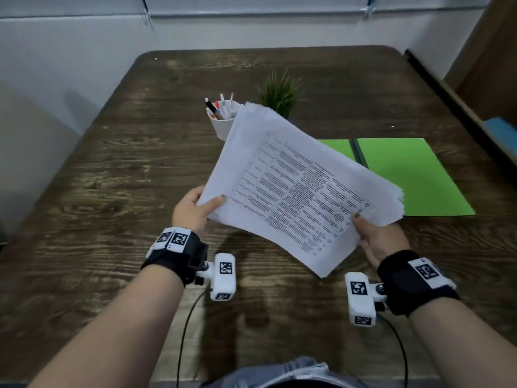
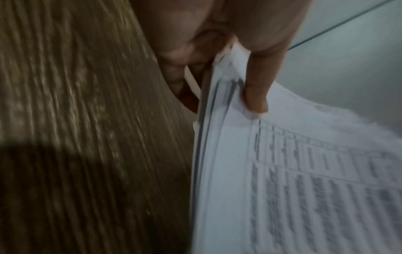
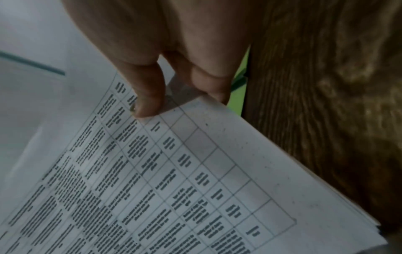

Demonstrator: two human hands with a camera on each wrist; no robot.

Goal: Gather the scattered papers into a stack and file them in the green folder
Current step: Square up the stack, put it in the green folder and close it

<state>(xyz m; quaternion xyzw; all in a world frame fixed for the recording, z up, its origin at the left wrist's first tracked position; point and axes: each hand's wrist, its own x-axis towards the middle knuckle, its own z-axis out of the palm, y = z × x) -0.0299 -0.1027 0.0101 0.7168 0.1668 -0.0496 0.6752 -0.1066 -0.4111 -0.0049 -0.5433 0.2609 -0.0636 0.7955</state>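
Note:
A stack of white printed papers point(image 1: 296, 180) with a table on the top sheet hangs tilted above the wooden table point(image 1: 112, 177). My left hand point(image 1: 195, 211) grips its left edge, thumb on top and fingers beneath. My right hand point(image 1: 375, 236) pinches its right corner the same way. The green folder point(image 1: 414, 175) lies open and flat on the table at the right, partly hidden behind the stack. The left wrist view shows my thumb point(image 2: 256, 96) pressing the papers point(image 2: 293, 180). In the right wrist view my thumb point(image 3: 147, 98) lies on the printed sheet point(image 3: 195, 171), with a sliver of green folder point(image 3: 241, 96) behind.
A white cup of pens point(image 1: 222, 119) and a small green plant point(image 1: 279, 93) stand behind the stack near the table's middle. A wooden shelf point(image 1: 492, 88) with a blue item borders the right side. White walls enclose the table's far and left sides.

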